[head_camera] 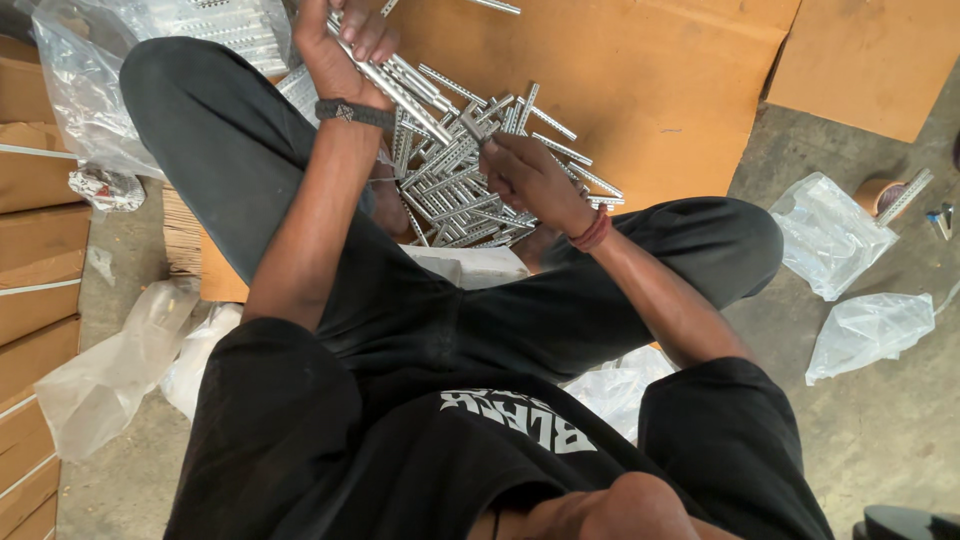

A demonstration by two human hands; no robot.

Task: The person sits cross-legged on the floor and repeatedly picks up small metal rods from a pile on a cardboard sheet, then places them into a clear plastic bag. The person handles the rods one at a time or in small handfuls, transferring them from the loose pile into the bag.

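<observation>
Seated on the floor, legs crossed, view straight down over dark trousers and a black shirt. Left hand (345, 45) is raised at the top of the view, fingers closed around a bundle of metal strips (400, 90), long, silvery and toothed along the edges; the bundle slants down and right from the fist. A dark woven wristband (355, 113) sits on that wrist. Right hand (525, 170) is lower, over the heap, fingertips pinched on a single strip (475, 128) at its end, just beside the lower tip of the bundle. Red thread band (592, 232) on the right wrist. The loose pile of strips (470, 195) lies between the knees on a sheet of brown cardboard (640, 80), spreading up toward the left hand. Clear plastic bag holding more strips (215, 25) at upper left. Empty crumpled clear bags (835, 235) on the concrete to the right, near a roll of brown tape (875, 192). Stacked cardboard cartons (35, 250) along the left edge.
</observation>
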